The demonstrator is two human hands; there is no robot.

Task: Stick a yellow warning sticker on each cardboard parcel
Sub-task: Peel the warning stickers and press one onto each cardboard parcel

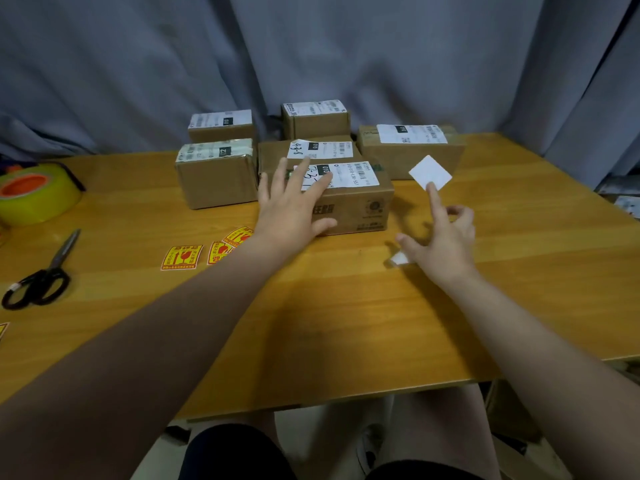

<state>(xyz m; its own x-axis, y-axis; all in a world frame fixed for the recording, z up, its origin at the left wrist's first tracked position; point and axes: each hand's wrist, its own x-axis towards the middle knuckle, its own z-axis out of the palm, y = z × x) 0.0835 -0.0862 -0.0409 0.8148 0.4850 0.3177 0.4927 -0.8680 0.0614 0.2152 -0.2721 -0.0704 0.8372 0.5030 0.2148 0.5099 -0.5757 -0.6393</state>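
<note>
**Left hand (294,206) on parcel (360,209), right hand (446,240) carrying white square (430,173)**

Head view: left hand is lying flat on the nearest parcel, fingers spread, gripping nothing. Right hand is balancing the white square on its straight index fingertip, unpinched. Yellow stickers (181,257) are lying on the table (346,323), left of the parcel.

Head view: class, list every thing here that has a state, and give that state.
Nearest brown cardboard parcel, closed, no yellow sticker visible.
Left hand, open, resting on that parcel.
Right hand, index fingertip carrying a white paper square.
Black-handled scissors, closed, lying flat.
Yellow warning stickers, loose on the wooden table.
</note>
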